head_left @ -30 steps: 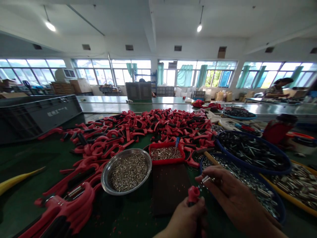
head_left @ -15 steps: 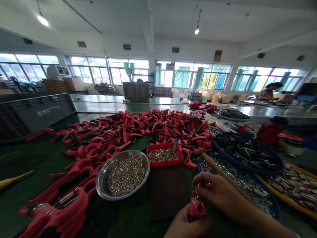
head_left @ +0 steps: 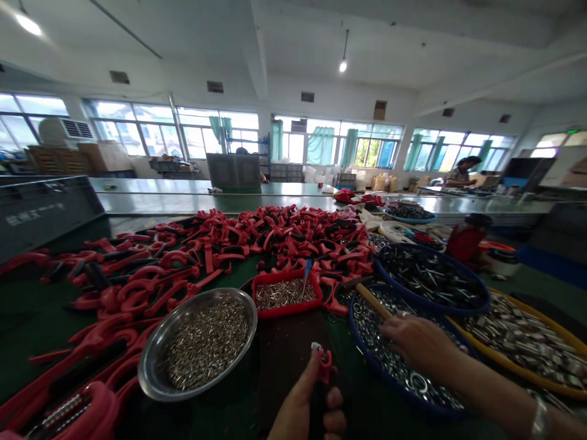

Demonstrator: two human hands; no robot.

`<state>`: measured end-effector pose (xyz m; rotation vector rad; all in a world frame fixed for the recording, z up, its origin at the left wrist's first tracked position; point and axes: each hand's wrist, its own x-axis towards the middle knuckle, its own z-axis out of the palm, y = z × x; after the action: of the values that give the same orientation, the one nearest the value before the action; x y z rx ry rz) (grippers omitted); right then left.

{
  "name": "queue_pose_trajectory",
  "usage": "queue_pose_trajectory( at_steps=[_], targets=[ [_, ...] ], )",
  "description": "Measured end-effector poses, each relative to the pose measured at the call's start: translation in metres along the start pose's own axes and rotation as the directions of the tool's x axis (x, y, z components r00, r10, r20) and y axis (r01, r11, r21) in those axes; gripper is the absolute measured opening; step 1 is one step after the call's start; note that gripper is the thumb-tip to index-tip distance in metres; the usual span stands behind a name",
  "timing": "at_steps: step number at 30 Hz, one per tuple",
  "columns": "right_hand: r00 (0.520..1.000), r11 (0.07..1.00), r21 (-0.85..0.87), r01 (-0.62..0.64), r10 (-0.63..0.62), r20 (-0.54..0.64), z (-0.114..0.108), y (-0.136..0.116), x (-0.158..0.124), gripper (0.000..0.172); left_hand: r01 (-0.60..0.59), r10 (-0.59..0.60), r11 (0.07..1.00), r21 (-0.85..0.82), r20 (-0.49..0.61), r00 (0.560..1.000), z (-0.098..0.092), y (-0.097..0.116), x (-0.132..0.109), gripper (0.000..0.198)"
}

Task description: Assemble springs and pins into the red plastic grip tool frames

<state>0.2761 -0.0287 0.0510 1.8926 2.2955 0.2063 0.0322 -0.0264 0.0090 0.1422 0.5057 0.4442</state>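
Observation:
My left hand (head_left: 312, 397) grips a red-and-black plastic handle (head_left: 323, 366) upright at the bottom of the view, over a dark mat (head_left: 288, 342). My right hand (head_left: 415, 345) reaches over a blue basin of steel rings (head_left: 389, 360), with fingers close together; anything between them is hidden. A wooden-handled hammer (head_left: 372, 300) lies across that basin's far rim. A steel bowl of small metal parts (head_left: 149, 366) stands left of my left hand, and a red tray of metal pins (head_left: 275, 313) with a blue-handled screwdriver (head_left: 307, 269) stands ahead.
A large heap of red handles (head_left: 275, 235) covers the green bench. A blue basin of dark metal parts (head_left: 431, 278) and a yellow-rimmed basin (head_left: 518, 357) crowd the right. A grey crate (head_left: 41, 214) stands left. A co-worker (head_left: 462, 174) sits at a far bench.
My right hand has moved right, away from the left, and now sits over the blue basin. The red handle stands more upright in my left hand. The whole scene has shifted left in view.

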Motion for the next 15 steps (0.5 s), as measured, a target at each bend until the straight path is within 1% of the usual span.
queue_pose_trajectory(
  at_steps=[2, 6, 12, 15],
  targets=[
    [1.000, 1.000, -0.003, -0.018, 0.018, -0.002, 0.002, -0.003, 0.002, 0.019, 0.000, 0.000, 1.000, 0.016, -0.030, 1.000, 0.001, 0.000, 0.000, 0.045],
    [0.999, 0.998, 0.058, -0.032, 0.032, -0.001, -0.002, 0.000, 0.009, 0.014, 0.013, -0.007, 0.998, 0.064, -0.092, 0.996, 0.002, 0.001, 0.001, 0.037],
    [0.989, 0.984, 0.123, -0.128, 0.136, -0.061, 0.003, -0.005, 0.030, 0.018, -0.009, 0.021, 0.995, 0.104, -0.116, 0.993, 0.000, 0.000, 0.003, 0.036],
    [0.981, 0.971, 0.189, -0.144, 0.165, -0.098, 0.000, -0.009, 0.030, 0.019, -0.034, 0.052, 0.992, 0.124, -0.148, 0.988, -0.001, -0.002, 0.004, 0.034]
  ],
)
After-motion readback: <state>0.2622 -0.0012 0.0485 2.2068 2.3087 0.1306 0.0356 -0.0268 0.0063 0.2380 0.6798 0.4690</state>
